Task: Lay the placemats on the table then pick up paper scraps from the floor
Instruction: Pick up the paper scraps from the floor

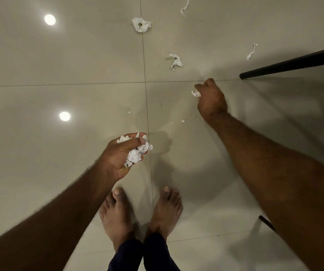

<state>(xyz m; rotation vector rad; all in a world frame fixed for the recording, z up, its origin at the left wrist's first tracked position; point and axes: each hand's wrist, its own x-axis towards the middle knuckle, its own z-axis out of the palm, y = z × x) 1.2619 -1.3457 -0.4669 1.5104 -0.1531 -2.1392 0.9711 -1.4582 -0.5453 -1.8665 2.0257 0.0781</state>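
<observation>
My left hand [121, 155] is cupped around a wad of crumpled white paper scraps [135, 153], held above the beige tiled floor [59, 65]. Farther ahead and to the right, my right hand [211, 98] is closed low near the floor, pinching a small white paper scrap [196, 93] in its fingertips. More white scraps lie on the floor ahead: a large crumpled one [140, 24], a twisted one [175, 61], a thin strip [251, 52] and another strip [184, 7] at the top. Tiny bits [183, 121] lie between my hands.
A dark table or chair leg [294, 63] slants across the right side, just beyond my right hand. Another dark leg tip [266, 222] shows at the lower right. My bare feet [137, 212] stand at the bottom centre. Ceiling lights reflect off the glossy tiles at left.
</observation>
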